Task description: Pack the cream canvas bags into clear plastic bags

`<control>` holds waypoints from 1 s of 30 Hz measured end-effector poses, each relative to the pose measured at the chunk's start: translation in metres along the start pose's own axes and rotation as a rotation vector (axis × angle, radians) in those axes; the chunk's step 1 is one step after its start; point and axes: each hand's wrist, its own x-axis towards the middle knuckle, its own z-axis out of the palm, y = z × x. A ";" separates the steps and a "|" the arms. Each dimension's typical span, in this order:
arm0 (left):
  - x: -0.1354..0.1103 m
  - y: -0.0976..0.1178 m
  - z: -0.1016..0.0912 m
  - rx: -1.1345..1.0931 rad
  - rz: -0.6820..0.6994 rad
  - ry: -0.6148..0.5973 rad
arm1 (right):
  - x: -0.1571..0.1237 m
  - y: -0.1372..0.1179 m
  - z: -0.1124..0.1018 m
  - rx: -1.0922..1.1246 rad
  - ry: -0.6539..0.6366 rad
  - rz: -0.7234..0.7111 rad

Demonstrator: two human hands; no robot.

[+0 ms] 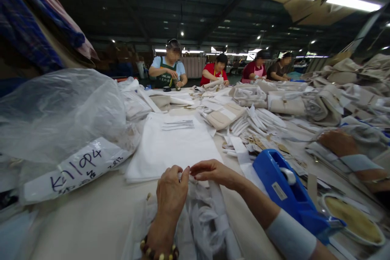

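My left hand (171,191), with a beaded bracelet at the wrist, is closed in a pinch at the far end of a pale bundle in clear plastic (207,219). My right hand (215,172) reaches in from the right, its fingertips pinching the same end, so that both hands' fingers nearly meet. The near part of the bundle runs down toward me, partly behind my left forearm. Just beyond my fingers lies a stack of white sheets or bags (173,146) with printed lines on the top one.
A large clear plastic bag (67,109) with a handwritten white label (82,170) bulges at left. On the right are a blue tape dispenser (283,187), a round tub (353,219) and another person's arm (350,150). Beige fabric pieces (286,103) are piled beyond; several people work opposite.
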 end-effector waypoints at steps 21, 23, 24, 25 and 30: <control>-0.004 0.002 -0.003 -0.140 -0.057 0.137 | 0.005 0.002 -0.003 0.044 -0.130 0.169; -0.004 0.002 -0.003 -0.155 -0.058 0.148 | 0.007 0.005 -0.001 0.050 -0.141 0.201; -0.005 0.002 -0.002 -0.163 -0.057 0.153 | 0.008 0.008 0.000 0.055 -0.143 0.211; -0.005 0.002 -0.002 -0.171 -0.057 0.158 | 0.009 0.010 0.000 0.060 -0.144 0.219; -0.006 0.002 -0.002 -0.205 -0.062 0.186 | 0.008 0.010 0.000 0.096 -0.130 0.169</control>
